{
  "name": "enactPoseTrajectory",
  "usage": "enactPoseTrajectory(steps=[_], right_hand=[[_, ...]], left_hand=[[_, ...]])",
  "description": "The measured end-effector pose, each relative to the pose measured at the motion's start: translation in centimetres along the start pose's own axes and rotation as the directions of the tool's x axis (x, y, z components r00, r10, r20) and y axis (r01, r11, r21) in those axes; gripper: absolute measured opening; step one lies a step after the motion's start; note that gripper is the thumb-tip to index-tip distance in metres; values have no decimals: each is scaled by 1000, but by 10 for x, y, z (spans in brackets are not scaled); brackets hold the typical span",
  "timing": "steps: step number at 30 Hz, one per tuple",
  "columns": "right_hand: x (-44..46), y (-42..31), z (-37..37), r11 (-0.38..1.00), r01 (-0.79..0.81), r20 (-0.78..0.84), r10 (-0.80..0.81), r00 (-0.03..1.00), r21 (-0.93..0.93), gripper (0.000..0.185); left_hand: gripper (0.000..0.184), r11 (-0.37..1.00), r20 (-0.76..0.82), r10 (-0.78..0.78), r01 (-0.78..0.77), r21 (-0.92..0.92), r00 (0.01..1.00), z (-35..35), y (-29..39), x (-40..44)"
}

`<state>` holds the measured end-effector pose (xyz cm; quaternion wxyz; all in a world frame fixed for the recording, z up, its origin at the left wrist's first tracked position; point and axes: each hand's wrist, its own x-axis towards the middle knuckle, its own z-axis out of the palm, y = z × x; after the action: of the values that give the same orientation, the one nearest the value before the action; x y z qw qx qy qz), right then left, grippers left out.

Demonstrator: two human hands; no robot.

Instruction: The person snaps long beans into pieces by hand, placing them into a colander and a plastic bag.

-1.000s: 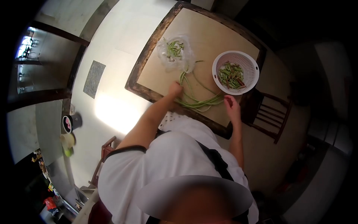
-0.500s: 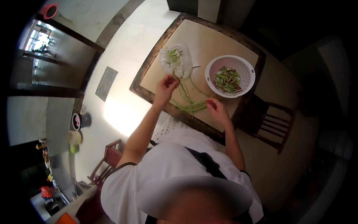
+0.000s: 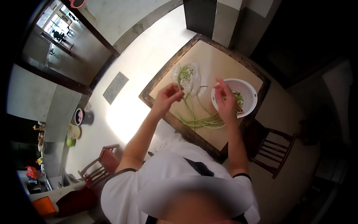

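My left hand (image 3: 168, 99) is closed in a pinch on a long green bean (image 3: 179, 77), which stands up from the fingers beside a clear plastic bag (image 3: 194, 83). Short green pieces (image 3: 186, 74) lie on the bag. My right hand (image 3: 226, 103) is raised over the near left side of a white colander (image 3: 251, 90). Its fingers are stretched out, and nothing shows between them. Cut bean pieces (image 3: 239, 101), green and some reddish, lie in the colander, partly hidden by this hand. More long beans (image 3: 203, 122) are spread along the table's near edge, below both hands.
The square table (image 3: 216, 59) has a dark wooden rim. A wooden chair (image 3: 278, 149) stands at its right, and a reddish chair (image 3: 109, 159) is behind me on the left. Buckets (image 3: 86, 117) stand on the floor farther left.
My right hand has moved up from the long beans to the colander, and its fingers have straightened. My left hand now has a bean upright in its fingers. The camera view has shifted.
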<state>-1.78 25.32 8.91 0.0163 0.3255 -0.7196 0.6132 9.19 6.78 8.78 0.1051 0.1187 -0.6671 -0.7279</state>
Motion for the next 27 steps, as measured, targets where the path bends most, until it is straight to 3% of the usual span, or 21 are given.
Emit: enactPoseTrajectory(steps=[4, 6, 10, 11, 12, 13, 17, 19, 21, 22, 24, 25, 26, 27], right_hand=[[41, -40, 10, 987, 144, -13, -145, 989, -68, 22], [51, -42, 17, 879, 387, 209, -338, 918, -277, 17], [57, -39, 45, 782, 498, 380, -360, 852, -376, 10], [57, -37, 53, 784, 530, 447, -367, 816, -324, 9], [57, -37, 62, 784, 561, 512, -378, 771, -266, 9], [57, -38, 72, 776, 580, 525, -397, 753, -246, 9], [55, -43, 103, 811, 512, 563, -293, 773, -281, 7], [59, -41, 112, 821, 509, 595, -279, 754, -259, 6], [59, -37, 125, 802, 466, 700, -86, 709, -374, 3], [59, -37, 133, 802, 478, 709, -99, 698, -358, 3], [61, -37, 149, 979, 47, 603, 85, 793, -201, 3], [58, -30, 160, 980, 55, 611, 76, 788, -192, 3], [52, -17, 173, 985, -171, 526, 135, 840, 21, 4], [48, -5, 184, 899, -359, 453, 219, 864, 251, 6]], left_hand=[[14, 999, 120, -39, 40, -10, 992, -7, 1, -1], [14, 997, 150, -64, 68, -23, 987, -14, -2, 0], [17, 990, 287, -70, 31, 139, 955, -29, 6, 2], [19, 933, 142, 124, -164, 320, 982, -23, 11, 0], [22, 801, 27, 338, -303, 517, 941, -23, 17, 1], [23, 773, 79, 354, -339, 537, 932, -34, 15, 5], [15, 658, 132, 412, -395, 642, 901, -64, 17, 13], [14, 674, 112, 377, -355, 647, 920, -79, 8, 13], [12, 700, 113, 350, -339, 628, 930, -86, 7, 10], [12, 697, 96, 353, -330, 637, 931, -91, 7, 9], [11, 722, -1, 368, -285, 630, 930, -102, 6, 10], [9, 749, -51, 348, -245, 615, 936, -107, 8, 11], [9, 747, -61, 352, -241, 620, 934, -111, 7, 11], [9, 822, -157, 300, -171, 543, 941, -115, 5, 11]])
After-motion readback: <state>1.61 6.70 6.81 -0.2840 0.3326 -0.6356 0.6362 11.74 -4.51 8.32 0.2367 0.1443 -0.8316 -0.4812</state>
